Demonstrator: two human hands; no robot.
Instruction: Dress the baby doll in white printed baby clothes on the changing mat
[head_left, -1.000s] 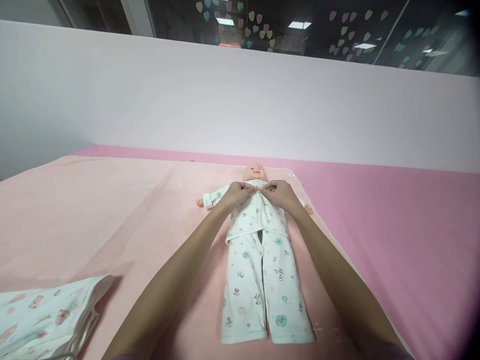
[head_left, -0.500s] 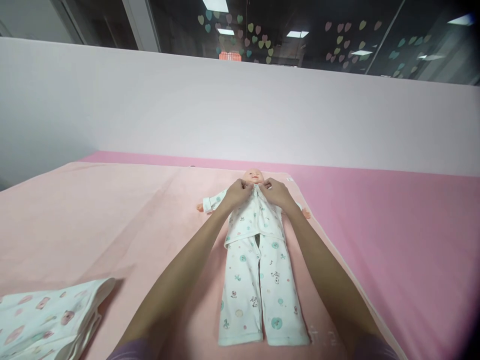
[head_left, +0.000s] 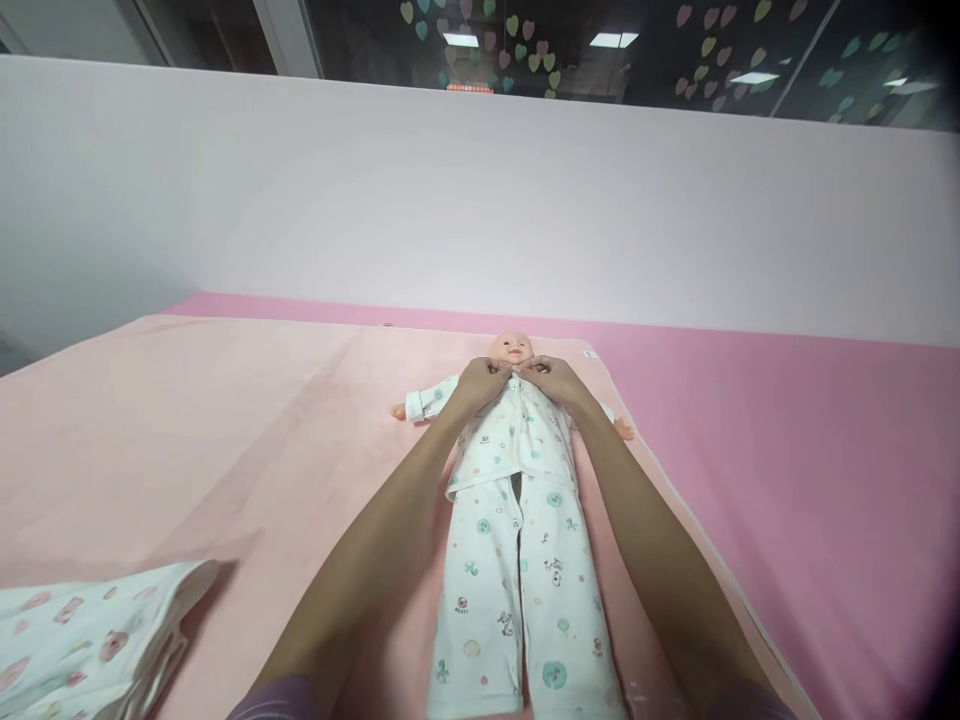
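A doll (head_left: 514, 345) lies on its back with its arms spread, dressed in a white printed top (head_left: 517, 435) and matching trousers (head_left: 487, 600). Just below its chin, my left hand (head_left: 484, 382) is closed on the left side of the top's collar. My right hand (head_left: 551, 380) pinches the collar's other side, its fingertips close to those of the left. The front edges of the top meet below the hands. Fingers hide most of the collar.
A folded white printed cloth (head_left: 90, 640) lies at the lower left on the peach blanket (head_left: 300, 440). Pink mat (head_left: 810, 470) shows at the right. Behind stands a white wall (head_left: 487, 210) below dark glass with heart stickers.
The camera view has shifted slightly. My fingertips have drawn a little closer together at the collar, and more of the doll's head shows.
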